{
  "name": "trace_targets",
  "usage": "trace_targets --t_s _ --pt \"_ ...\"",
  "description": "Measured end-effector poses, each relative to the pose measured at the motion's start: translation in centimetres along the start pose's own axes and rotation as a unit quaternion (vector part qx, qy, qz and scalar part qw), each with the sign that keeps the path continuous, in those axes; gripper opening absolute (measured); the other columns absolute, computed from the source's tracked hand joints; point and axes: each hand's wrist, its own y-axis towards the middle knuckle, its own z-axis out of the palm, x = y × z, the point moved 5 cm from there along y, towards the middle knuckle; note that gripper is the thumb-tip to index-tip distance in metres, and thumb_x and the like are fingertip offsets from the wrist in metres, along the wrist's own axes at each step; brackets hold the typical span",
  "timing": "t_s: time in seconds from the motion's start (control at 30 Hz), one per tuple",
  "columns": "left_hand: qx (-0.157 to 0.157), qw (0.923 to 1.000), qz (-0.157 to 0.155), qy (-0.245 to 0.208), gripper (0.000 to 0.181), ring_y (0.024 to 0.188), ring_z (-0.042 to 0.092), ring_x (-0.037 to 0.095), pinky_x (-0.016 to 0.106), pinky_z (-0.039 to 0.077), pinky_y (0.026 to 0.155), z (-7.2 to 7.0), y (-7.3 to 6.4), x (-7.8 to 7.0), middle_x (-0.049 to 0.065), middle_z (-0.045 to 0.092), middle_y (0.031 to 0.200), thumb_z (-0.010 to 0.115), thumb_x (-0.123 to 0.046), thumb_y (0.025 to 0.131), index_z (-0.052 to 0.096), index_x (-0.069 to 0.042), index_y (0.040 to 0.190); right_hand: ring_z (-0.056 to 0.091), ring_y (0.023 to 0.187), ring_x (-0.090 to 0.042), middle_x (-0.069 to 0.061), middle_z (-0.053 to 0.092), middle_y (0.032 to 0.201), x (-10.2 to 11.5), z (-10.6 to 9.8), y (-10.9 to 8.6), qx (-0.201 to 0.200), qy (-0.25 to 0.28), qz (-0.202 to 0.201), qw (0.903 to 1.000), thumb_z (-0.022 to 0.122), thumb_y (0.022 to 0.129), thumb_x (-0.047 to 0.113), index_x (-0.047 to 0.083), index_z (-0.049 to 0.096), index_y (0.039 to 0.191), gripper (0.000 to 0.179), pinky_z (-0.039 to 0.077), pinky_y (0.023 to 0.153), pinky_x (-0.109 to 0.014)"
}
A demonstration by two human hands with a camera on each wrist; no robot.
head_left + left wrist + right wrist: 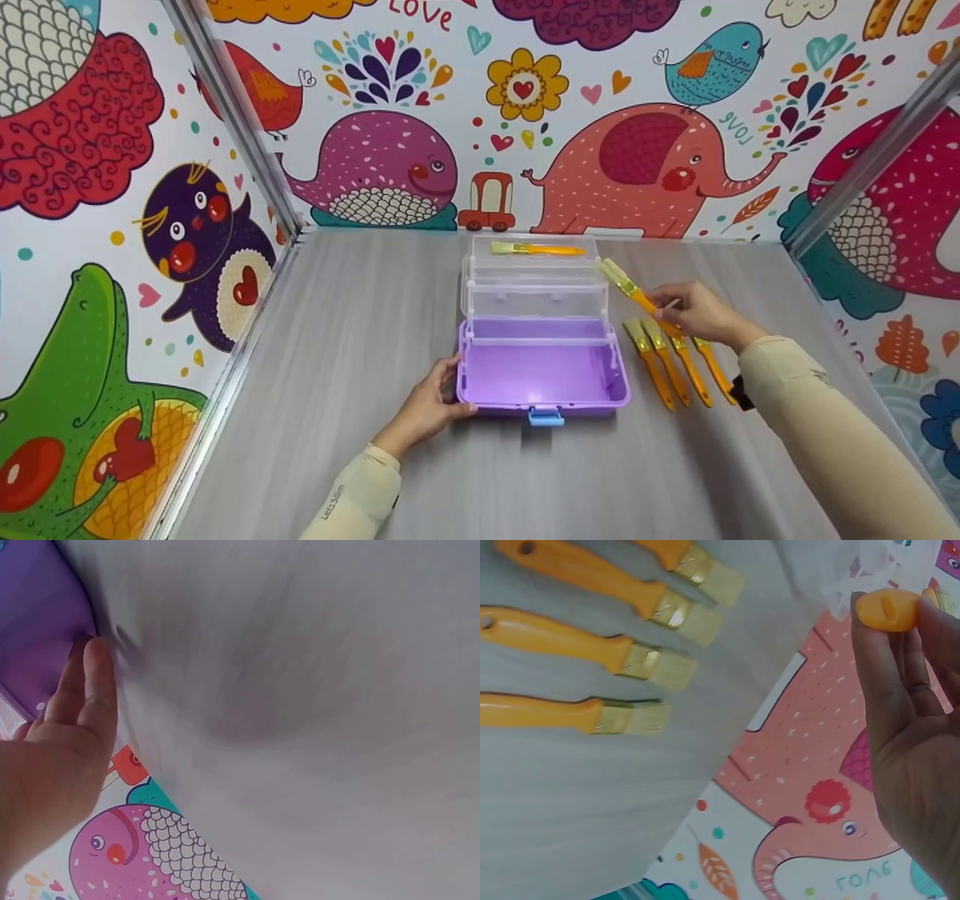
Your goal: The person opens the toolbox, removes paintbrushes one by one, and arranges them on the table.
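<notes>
A purple toolbox [540, 375] stands with its lid raised and its clear stepped trays [540, 300] spread out toward the back. My left hand [431, 401] holds its front left corner, thumb at the front and fingers along the side; in the left wrist view those fingers [97, 682] lie against the purple wall. My right hand [701, 311] pinches a yellow-handled paintbrush [641, 300] by the handle, bristles pointing up and left beside the trays. In the right wrist view the brush's handle end [889, 611] shows between thumb and fingers. Another paintbrush [540, 249] lies in the rearmost clear tray.
Several more paintbrushes [660, 367] lie side by side on the grey table [360, 337], right of the toolbox. A blue latch [546, 417] sticks out from the toolbox front. Cartoon-printed walls [510, 150] enclose the table at the back and sides.
</notes>
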Motion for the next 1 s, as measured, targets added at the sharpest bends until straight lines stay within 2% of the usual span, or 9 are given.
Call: trace_targets --t_s 0.37,0.63,0.83,1.0 --pt "-0.003 1.0000 -0.005 -0.006 0.083 0.138 0.037 0.042 0.048 0.035 0.111 0.1 0.0 0.2 0.030 0.035 0.152 0.081 -0.003 0.080 0.033 0.004 0.147 0.058 0.100 -0.039 -0.018 0.060 0.120 -3.3 -0.2 -2.4 -0.006 0.026 0.017 0.9995 0.062 0.099 0.014 0.005 0.062 0.134 0.036 0.058 0.083 -0.046" --pt "-0.006 0.9998 0.001 -0.018 0.084 0.137 0.038 0.043 0.049 0.037 0.109 0.1 -0.1 0.0 0.031 0.035 0.151 0.081 -0.002 0.079 0.033 0.005 0.147 0.057 0.103 -0.041 -0.022 0.057 0.124 -7.1 -1.4 -4.2 -0.021 0.028 0.055 0.9978 0.062 0.099 0.014 0.001 0.058 0.136 0.039 0.059 0.082 -0.045" --pt "-0.007 0.9997 0.005 -0.023 0.084 0.139 0.035 0.044 0.049 0.041 0.107 0.0 -0.1 0.0 0.032 0.035 0.151 0.081 -0.001 0.079 0.033 0.005 0.148 0.057 0.102 -0.037 -0.025 0.056 0.127 -9.6 -1.9 -5.2 -0.027 0.033 0.080 0.9959 0.060 0.099 0.011 -0.001 0.057 0.137 0.041 0.059 0.080 -0.041" --pt "-0.005 0.9998 0.004 -0.018 0.084 0.138 0.037 0.043 0.048 0.042 0.106 0.0 0.1 0.1 0.031 0.036 0.151 0.081 -0.002 0.079 0.034 0.004 0.148 0.056 0.102 -0.034 -0.024 0.056 0.126 -10.6 -1.8 -5.7 -0.027 0.035 0.088 0.9951 0.060 0.098 0.011 -0.002 0.057 0.136 0.040 0.059 0.081 -0.042"
